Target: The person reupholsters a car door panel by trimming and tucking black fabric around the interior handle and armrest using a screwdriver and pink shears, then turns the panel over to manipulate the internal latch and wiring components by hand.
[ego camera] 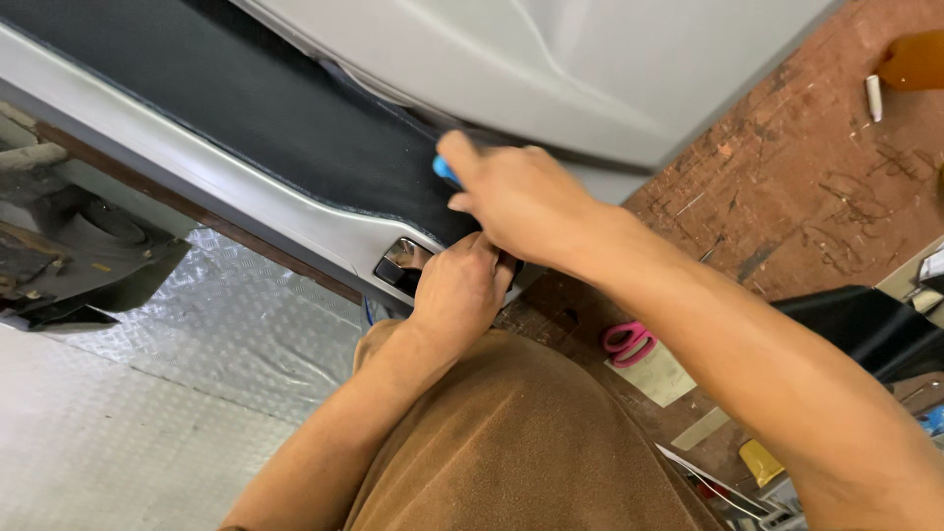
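We are closing our right hand (pixel 516 202) in a grip around a blue tool (pixel 444 169) against the door panel's black fabric (pixel 295 128); our left hand (pixel 460 290) is pinching the panel edge beside the chrome handle (pixel 403 261).

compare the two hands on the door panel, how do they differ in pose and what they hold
The right hand reaches across higher up, over the black fabric strip, gripping a small blue tool. The left hand sits lower, by the chrome door handle, and no tool shows in it. The right forearm crosses above the left. Both are bare and rest on the same grey door panel.
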